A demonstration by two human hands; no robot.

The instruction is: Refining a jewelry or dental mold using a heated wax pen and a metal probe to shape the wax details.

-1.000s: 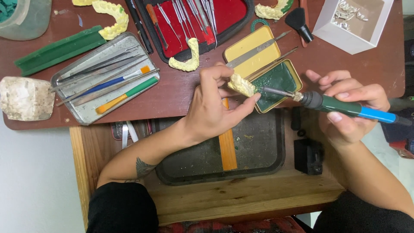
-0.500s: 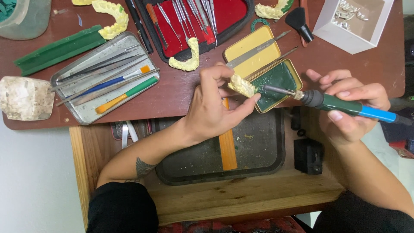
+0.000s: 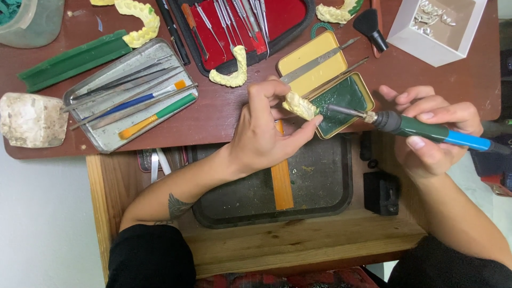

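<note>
Over cluttered reddish table [image 3: 224,114], left hand [image 3: 266,133] gripping yellow dental cast [image 3: 300,105], right hand [image 3: 432,133] clasping green-blue electric tool [image 3: 426,129].

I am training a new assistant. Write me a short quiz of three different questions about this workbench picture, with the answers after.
1. True or false: the left hand holds a pale yellow tooth cast.
2. Which tool is in the right hand? A) a black brush B) a green and blue powered handpiece C) an orange-handled pick
3. Fill in: the metal tip of the handpiece is over the green side of the open ______ tin.

Key
1. True.
2. B. The black brush lies on the table, untouched.
3. Yellow.
</note>
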